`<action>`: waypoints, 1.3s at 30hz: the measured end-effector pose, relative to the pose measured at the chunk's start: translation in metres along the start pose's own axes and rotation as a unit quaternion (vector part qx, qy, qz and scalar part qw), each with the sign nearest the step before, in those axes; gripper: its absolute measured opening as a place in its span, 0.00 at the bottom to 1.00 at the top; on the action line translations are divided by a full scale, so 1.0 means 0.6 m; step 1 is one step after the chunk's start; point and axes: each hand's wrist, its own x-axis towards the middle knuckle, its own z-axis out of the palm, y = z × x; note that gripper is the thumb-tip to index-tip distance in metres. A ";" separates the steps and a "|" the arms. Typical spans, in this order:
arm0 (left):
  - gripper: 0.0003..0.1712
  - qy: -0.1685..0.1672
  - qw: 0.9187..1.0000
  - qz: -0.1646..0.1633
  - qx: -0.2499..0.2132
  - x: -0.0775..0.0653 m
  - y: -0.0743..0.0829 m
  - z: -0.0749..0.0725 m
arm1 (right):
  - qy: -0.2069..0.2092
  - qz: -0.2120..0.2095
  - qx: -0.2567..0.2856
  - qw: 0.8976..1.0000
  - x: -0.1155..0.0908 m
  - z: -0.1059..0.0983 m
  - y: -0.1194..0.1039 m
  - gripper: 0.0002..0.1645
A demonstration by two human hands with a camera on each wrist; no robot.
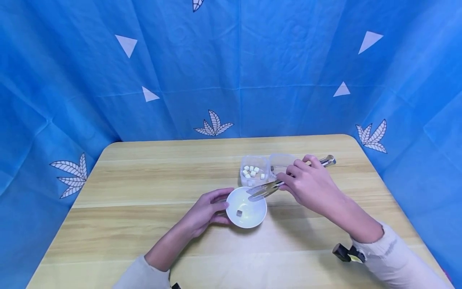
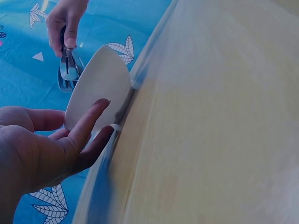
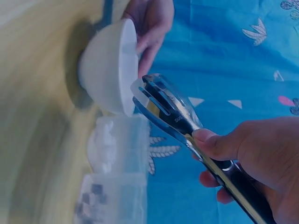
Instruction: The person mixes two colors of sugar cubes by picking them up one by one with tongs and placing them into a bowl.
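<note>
My left hand (image 1: 205, 210) holds a white bowl (image 1: 254, 216) from its left side, with the thumb at the rim and fingers along the outer wall. Inside the bowl lies one small dark cube (image 1: 239, 213). In the right wrist view the bowl (image 3: 103, 70) appears to touch or sit just off the tabletop; which, I cannot tell. My right hand (image 1: 306, 182) grips metal tongs (image 3: 173, 112) by the handles. Their tips (image 1: 256, 192) hang over the bowl's upper right part. Something pale (image 3: 137, 88) shows at the tips, too blurred to name.
Behind the bowl stands a clear plastic container (image 1: 266, 176) holding several white cubes (image 1: 253, 173). Beside it on the right, a second clear container (image 1: 283, 158) holds dark cubes (image 3: 96, 198) and is partly hidden by my right hand. A blue curtain (image 1: 238, 80) hangs behind the wooden table (image 1: 144, 172).
</note>
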 end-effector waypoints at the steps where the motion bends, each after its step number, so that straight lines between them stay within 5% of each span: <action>1: 0.32 0.000 1.000 0.000 0.000 0.000 0.000 0.000 | 0.000 0.003 0.002 1.000 -0.001 -0.002 0.004 0.11; 18: 0.31 0.014 1.000 -0.002 0.011 0.002 0.002 0.000 | 0.035 0.025 -0.042 0.998 0.003 -0.023 0.091 0.09; 39: 0.31 0.006 1.000 0.001 0.015 -0.002 0.001 0.002 | -0.065 0.063 -0.127 0.988 0.010 0.012 0.099 0.09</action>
